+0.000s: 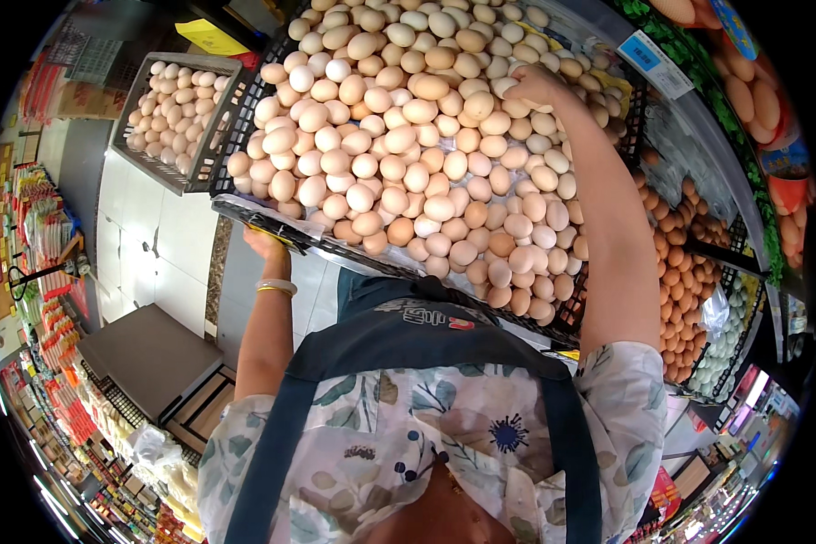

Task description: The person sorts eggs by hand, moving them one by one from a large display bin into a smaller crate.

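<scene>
A broad heap of beige and pale brown eggs (381, 163) fills the display before me. My right hand (536, 87) reaches across to the far right part of this heap. Its fingers bend down against a pale egg (503, 88); whether they grip it is not clear. My left hand (266, 241) is low at the near left corner, against the black edge of the display (262, 221) and a yellow strip. Its fingers are partly hidden there, so I cannot see whether they grip the edge. A light bangle and a gold-coloured one circle the left wrist.
A grey plastic crate (194, 178) of eggs stands at the left. Darker brown eggs (680, 272) and pale greenish eggs (724, 347) lie to the right. A price label (655, 64) is on the far rail. A grey-brown table (151, 357) stands at lower left.
</scene>
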The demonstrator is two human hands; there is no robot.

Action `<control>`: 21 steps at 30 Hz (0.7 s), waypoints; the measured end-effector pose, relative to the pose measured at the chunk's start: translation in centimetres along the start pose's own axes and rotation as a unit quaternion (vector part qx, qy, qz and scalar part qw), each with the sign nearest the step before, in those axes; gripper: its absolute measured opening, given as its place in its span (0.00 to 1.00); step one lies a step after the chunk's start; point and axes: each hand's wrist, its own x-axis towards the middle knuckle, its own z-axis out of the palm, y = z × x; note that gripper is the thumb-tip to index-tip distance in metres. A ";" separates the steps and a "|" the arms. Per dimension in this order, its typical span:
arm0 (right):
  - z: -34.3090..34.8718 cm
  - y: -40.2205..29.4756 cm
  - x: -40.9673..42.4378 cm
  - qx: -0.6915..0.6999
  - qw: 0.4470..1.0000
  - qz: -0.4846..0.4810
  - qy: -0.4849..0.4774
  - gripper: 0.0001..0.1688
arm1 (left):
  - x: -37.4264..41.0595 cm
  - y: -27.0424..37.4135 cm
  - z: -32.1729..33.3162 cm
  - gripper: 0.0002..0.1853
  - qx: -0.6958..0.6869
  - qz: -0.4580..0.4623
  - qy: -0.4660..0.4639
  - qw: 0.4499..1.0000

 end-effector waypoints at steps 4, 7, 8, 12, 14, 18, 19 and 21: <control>0.2 0.4 -0.6 -0.008 0.999 -0.028 0.023 0.29 | 0.4 -0.4 0.3 0.14 -0.057 -0.031 -0.011 0.998; -0.9 -1.2 -0.6 -0.056 0.997 -0.036 -0.033 0.28 | 0.6 -0.4 0.2 0.15 -0.083 -0.032 -0.021 0.996; -1.1 -1.5 -0.7 -0.056 0.997 -0.025 -0.050 0.28 | 0.6 -0.4 0.1 0.15 -0.082 -0.029 -0.021 0.996; -1.7 -2.3 -0.5 -0.034 0.993 0.039 -0.105 0.32 | 0.6 -0.2 0.1 0.15 -0.066 -0.010 -0.023 0.997; -1.4 -2.4 -0.1 0.018 0.985 0.113 -0.126 0.41 | 0.9 -0.8 0.2 0.16 -0.078 -0.007 -0.018 0.997; -1.4 -2.1 -2.5 0.083 0.994 0.060 -0.037 0.41 | 0.9 -1.4 0.1 0.16 -0.055 0.016 -0.019 0.998; -1.2 -1.9 -3.6 0.101 0.994 0.048 -0.015 0.41 | 1.1 -1.6 -0.1 0.16 -0.066 0.016 -0.021 0.998; -0.6 -0.6 -6.7 0.137 0.990 0.018 0.037 0.39 | 1.2 -1.5 -0.2 0.16 -0.016 0.021 -0.019 0.999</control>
